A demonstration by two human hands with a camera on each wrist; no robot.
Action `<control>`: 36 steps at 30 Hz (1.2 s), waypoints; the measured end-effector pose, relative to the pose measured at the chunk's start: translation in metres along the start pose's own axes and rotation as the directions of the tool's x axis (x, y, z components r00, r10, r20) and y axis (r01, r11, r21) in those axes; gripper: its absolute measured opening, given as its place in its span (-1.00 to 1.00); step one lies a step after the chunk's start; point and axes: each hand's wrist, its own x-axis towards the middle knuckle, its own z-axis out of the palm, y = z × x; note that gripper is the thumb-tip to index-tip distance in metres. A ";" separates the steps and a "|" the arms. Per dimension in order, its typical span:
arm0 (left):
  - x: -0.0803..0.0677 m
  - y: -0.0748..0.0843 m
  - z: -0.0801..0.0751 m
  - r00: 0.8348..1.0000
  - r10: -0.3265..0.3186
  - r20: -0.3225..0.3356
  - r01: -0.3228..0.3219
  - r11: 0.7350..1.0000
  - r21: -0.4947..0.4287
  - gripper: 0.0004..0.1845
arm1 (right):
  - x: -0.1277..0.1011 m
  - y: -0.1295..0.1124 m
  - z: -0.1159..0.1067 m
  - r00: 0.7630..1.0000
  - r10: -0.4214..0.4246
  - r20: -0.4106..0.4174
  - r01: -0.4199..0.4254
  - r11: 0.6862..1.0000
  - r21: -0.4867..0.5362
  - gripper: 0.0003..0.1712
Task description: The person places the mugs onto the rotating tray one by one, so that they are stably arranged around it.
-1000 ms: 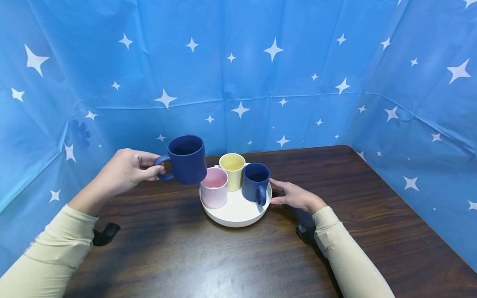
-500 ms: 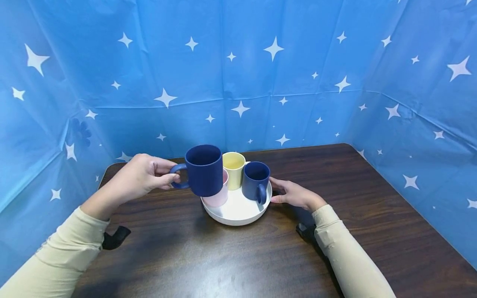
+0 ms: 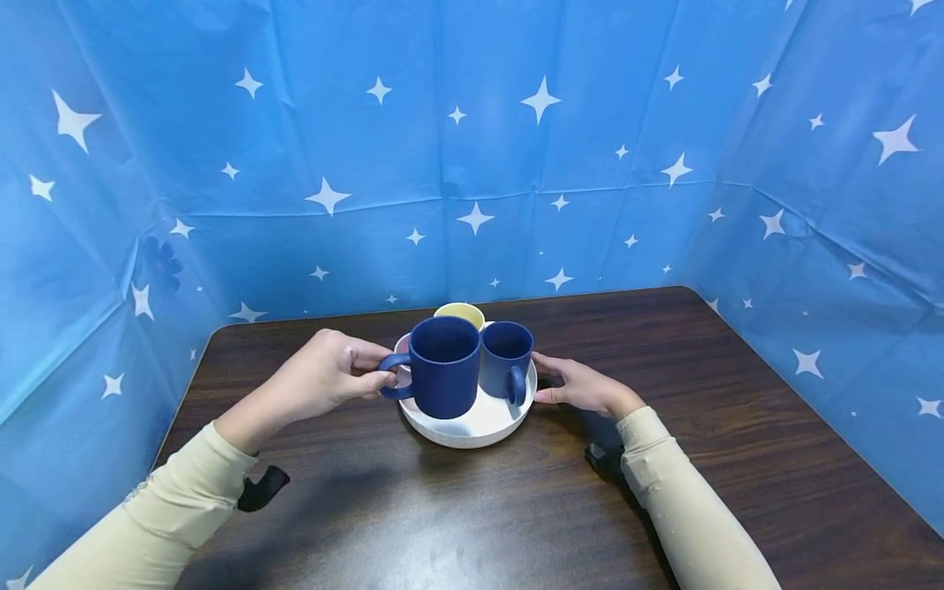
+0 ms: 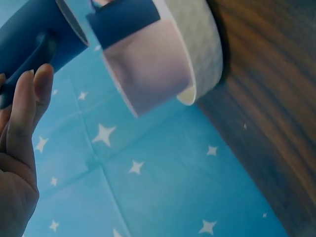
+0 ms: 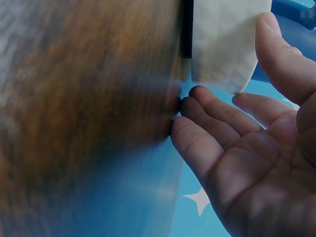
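My left hand (image 3: 317, 381) pinches the handle of a navy blue mug (image 3: 446, 383), held upright above the front left of a round white tray (image 3: 466, 440). Standing on the tray are a second navy mug (image 3: 503, 360) at the right, a yellow mug (image 3: 460, 313) behind, and a pink mug (image 4: 148, 69) at the left. In the head view the held mug hides most of the pink one and the yellow one's lower part. My right hand (image 3: 586, 387) lies at the tray's right edge, its thumb (image 5: 276, 44) against the side and its fingers loosely extended near the base.
The dark wooden table (image 3: 701, 434) spreads around the tray on every side. Blue sheets with white stars (image 3: 472, 139) hang behind it and along both sides.
My left hand has carried the navy mug rightward and down, from left of the tray to over it, covering the pink mug. My right hand and the tray stay put.
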 end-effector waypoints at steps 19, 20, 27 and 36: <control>0.017 -0.012 0.060 0.995 0.076 -0.070 -0.073 0.996 0.048 -0.88 | 0.001 0.002 0.000 1.000 -0.011 -0.015 0.011 1.000 -0.023 -0.01; 0.018 -0.013 0.063 0.995 0.069 -0.073 -0.066 0.997 0.042 -0.87 | 0.001 0.002 0.000 1.000 -0.009 -0.015 0.009 1.000 -0.026 0.00; 0.022 -0.017 0.078 0.993 0.079 -0.088 -0.072 0.994 0.086 -0.96 | 0.000 0.000 0.000 1.000 -0.027 -0.010 0.027 0.999 -0.038 0.00; 0.027 -0.020 0.083 0.992 0.060 -0.112 -0.053 0.996 0.065 -0.93 | 0.000 0.000 -0.001 0.999 -0.036 -0.011 0.036 0.999 -0.024 0.00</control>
